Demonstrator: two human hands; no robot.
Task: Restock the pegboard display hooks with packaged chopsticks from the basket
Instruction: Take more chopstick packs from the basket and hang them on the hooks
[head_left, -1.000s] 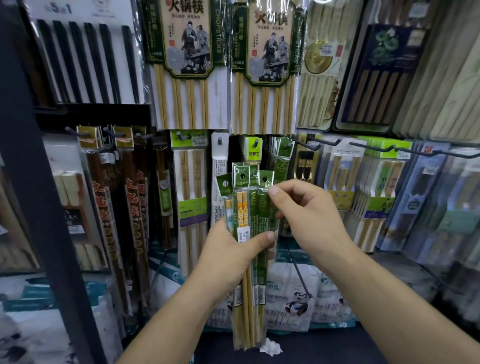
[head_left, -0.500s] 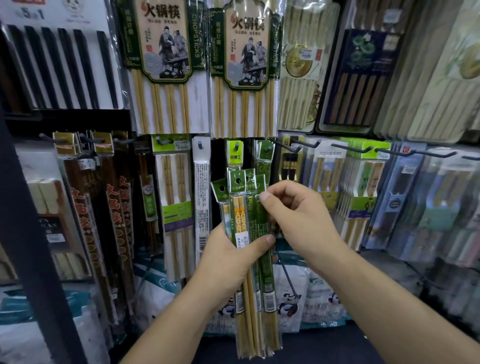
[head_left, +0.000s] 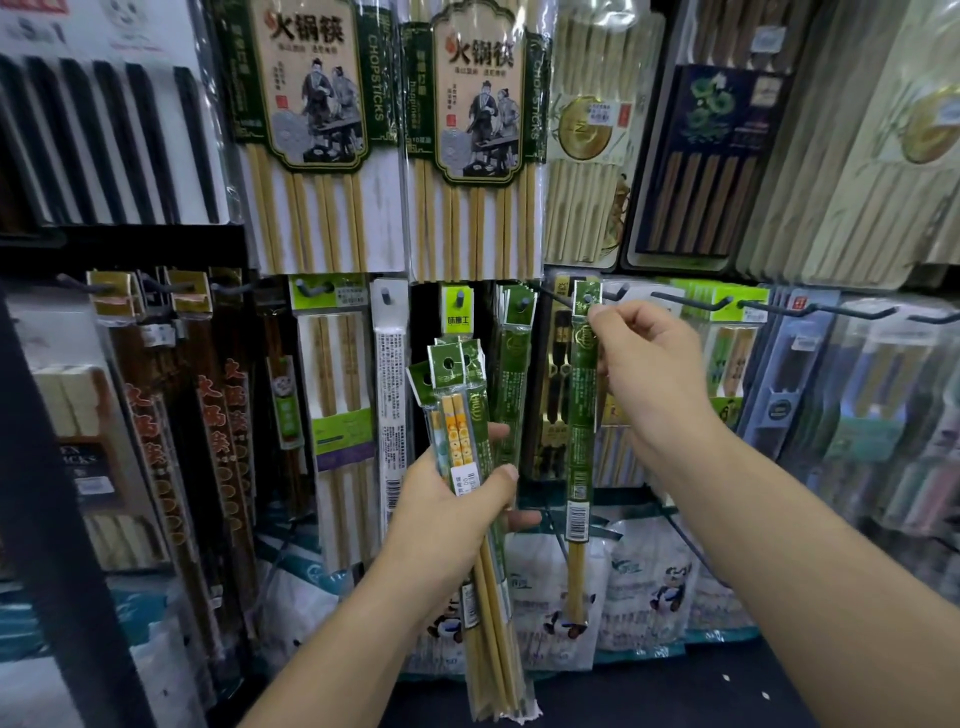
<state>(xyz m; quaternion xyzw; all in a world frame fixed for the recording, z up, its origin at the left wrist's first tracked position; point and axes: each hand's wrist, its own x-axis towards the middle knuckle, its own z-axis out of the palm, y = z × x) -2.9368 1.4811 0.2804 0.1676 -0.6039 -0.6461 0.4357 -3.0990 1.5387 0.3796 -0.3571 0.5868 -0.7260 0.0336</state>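
Head camera is showing us facing the display, with our left hand (head_left: 452, 509) gripping a bundle of chopstick packs (head_left: 457, 415) upright, fingers (head_left: 504, 475) curling round its middle. Our right hand (head_left: 654, 374) is pinching the top of a single green pack (head_left: 578, 441), holding its header card right at the tip of a dark hook (head_left: 550, 297), just beside matching green packs (head_left: 511, 364) hanging there. We cannot tell whether the hook is passing through the header's hole.
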